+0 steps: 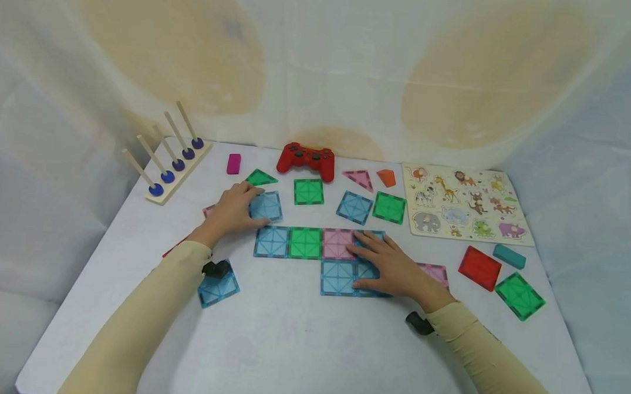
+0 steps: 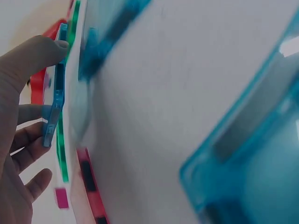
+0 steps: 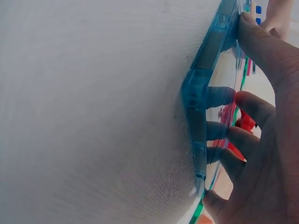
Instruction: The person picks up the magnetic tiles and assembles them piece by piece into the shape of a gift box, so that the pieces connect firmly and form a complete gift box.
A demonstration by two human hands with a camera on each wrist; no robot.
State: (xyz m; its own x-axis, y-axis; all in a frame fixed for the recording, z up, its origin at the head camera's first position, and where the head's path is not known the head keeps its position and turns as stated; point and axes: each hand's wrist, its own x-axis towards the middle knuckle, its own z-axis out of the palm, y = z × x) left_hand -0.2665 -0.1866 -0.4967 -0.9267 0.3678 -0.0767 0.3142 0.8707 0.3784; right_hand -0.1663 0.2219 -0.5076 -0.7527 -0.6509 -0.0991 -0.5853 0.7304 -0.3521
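Translucent magnetic tiles lie joined mid-table in the head view: a blue tile [image 1: 272, 242], a green tile [image 1: 305, 243] and a pink tile [image 1: 337, 244] run in a row, with a blue tile [image 1: 337, 278] under the pink one. Over the row's right end, my right hand [image 1: 392, 265] spreads its fingers and rests on the blue tiles there, partly hiding them. In the right wrist view its thumb touches a blue tile's edge [image 3: 201, 93]. My left hand [image 1: 234, 210] holds a blue square tile [image 1: 266, 206] between thumb and fingers, just behind the row's left end.
Behind lie a red game controller [image 1: 306, 159], a green square [image 1: 308, 191] and a green triangle [image 1: 260, 177]. A peg stand [image 1: 179, 173] is at back left, an animal puzzle board [image 1: 465, 203] at back right. Loose tiles include a red one [image 1: 479, 267] and a blue one [image 1: 219, 288].
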